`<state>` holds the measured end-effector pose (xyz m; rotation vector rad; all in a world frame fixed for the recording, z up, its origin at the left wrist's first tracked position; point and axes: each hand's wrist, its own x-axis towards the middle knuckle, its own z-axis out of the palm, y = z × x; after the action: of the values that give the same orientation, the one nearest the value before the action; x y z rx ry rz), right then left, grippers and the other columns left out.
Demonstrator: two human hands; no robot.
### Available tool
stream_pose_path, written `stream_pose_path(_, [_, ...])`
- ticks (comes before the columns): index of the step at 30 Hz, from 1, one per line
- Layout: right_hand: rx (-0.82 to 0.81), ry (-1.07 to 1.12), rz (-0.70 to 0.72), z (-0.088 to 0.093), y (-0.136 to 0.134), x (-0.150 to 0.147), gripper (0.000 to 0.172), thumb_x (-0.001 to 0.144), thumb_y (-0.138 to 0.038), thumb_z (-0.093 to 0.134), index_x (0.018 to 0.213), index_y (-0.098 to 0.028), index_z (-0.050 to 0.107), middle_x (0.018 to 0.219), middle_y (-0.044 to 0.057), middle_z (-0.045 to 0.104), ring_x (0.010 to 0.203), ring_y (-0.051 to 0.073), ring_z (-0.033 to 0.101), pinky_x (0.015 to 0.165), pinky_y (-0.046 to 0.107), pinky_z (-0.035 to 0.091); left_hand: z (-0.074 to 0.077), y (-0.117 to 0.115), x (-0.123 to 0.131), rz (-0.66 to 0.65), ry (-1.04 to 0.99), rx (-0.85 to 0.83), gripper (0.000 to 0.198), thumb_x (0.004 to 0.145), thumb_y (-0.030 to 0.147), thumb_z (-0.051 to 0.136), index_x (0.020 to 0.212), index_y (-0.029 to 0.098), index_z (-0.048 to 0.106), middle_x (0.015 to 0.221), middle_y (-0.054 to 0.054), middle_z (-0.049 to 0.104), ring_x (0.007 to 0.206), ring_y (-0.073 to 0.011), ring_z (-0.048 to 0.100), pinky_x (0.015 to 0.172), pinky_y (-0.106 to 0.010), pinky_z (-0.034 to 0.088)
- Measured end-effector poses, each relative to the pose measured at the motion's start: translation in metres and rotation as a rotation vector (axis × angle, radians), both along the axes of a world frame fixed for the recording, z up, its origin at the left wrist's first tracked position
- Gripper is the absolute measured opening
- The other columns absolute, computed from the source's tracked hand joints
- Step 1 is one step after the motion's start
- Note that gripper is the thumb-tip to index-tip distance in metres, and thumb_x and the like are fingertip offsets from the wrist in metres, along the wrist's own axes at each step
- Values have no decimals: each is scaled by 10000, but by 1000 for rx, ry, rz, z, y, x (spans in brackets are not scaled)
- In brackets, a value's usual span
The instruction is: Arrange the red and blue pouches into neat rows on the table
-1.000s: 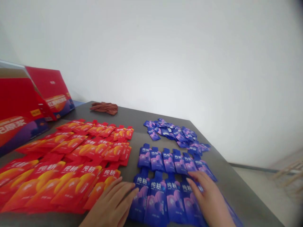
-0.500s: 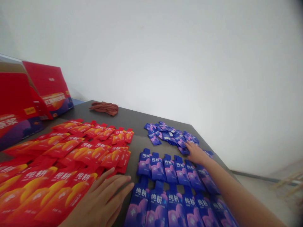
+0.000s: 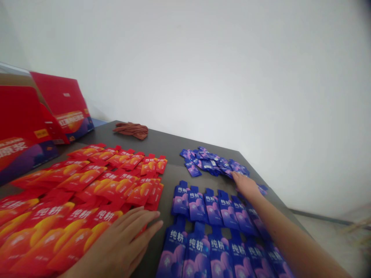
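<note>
Head view: the right hand (image 3: pixel 245 186) reaches forward past the top of the blue sachet rows (image 3: pixel 213 204). It is open, not clenched, with its fingertips at the near edge of the loose blue sachets (image 3: pixel 213 162). Can't tell if it's pinching one. The pile sits ahead and slightly left of the fingertips, sachets lying every which way, so no shared long axis. Row sachets have their long axis pointing away from the person, spouts at the far end. The right hand is the nearer to the pile. The left hand (image 3: pixel 121 243) is well apart, released, lying flat on the red sachets (image 3: pixel 110 189). Dark table (image 3: pixel 168 216) shows between red and blue. Red cartons (image 3: pixel 62 104) stand far left, a brown cloth (image 3: pixel 131 130) beyond.
</note>
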<state>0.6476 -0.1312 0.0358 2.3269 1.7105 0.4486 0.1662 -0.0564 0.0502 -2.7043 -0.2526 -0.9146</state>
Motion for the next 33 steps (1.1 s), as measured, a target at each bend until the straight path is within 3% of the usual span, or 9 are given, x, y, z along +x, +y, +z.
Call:
stream_pose_path(6, [166,-17,-67,26,-18,-7,475,860,-61,382,1310,-146,510,1273,125,548,1089,253,576,893,351,478,1,0,5,14,-16,-77,405,854,107,455,1209,239,600,1197,-24,629,1081,-153,573,961,-254,444])
stream_pose_path(9, [304,-18,-133,44,-26,-15,445,913,-121,315,1311,-156,511,1234,117,576,1037,257,600,826,348,493,3,0,10,19,-48,-202,373,866,141,469,1192,255,610,1183,-26,635,1055,-147,600,919,-235,482])
stream_pose_path(13, [528,-19,-234,68,-42,-48,448,981,-251,224,1334,-165,486,1190,117,598,988,256,618,769,336,488,15,-4,24,6,-57,-611,327,886,206,468,1169,267,621,1187,-28,637,1059,-159,613,913,-247,503])
stream_pose_path(16, [742,70,-170,76,-64,-97,456,996,-340,215,1276,-181,537,1085,86,644,942,228,629,735,296,484,31,-11,38,-23,-74,-1070,287,904,278,458,1120,236,643,1115,-45,672,1046,-184,621,934,-296,498])
stream_pose_path(19, [921,178,-19,68,-95,-158,414,983,-371,291,1190,-185,597,1008,65,670,873,205,650,696,271,503,45,-25,49,-129,-52,-1541,367,907,366,473,1216,201,583,1107,-81,672,1020,-205,631,933,-352,490])
stream_pose_path(23, [811,126,239,38,-129,-223,402,912,-163,329,1268,-157,516,1202,80,602,1057,190,611,855,280,514,48,-57,60,-549,26,-2029,673,842,510,573,1420,250,346,1389,-120,488,1217,-232,526,1051,-420,378])
stream_pose_path(25, [753,24,461,21,-136,-241,444,838,-62,345,1240,-128,520,1232,102,582,1151,198,560,900,289,506,43,-76,65,-663,-23,-2252,696,805,546,607,1399,262,380,1438,-110,434,1284,-244,462,1079,-421,343])
stream_pose_path(28, [703,-101,684,0,-136,-260,398,806,-25,405,1158,-108,572,1212,130,590,1215,248,505,891,307,522,35,-97,71,-503,-215,-2503,535,847,493,574,1302,221,502,1325,-100,557,1240,-246,508,1058,-387,378])
stream_pose_path(33, [814,118,632,-22,-136,-287,297,861,-120,453,1132,-151,570,1145,122,625,1153,233,557,848,296,543,32,-97,68,-322,-390,-2572,426,873,375,559,1251,180,536,1220,-105,634,1138,-250,588,973,-387,460])
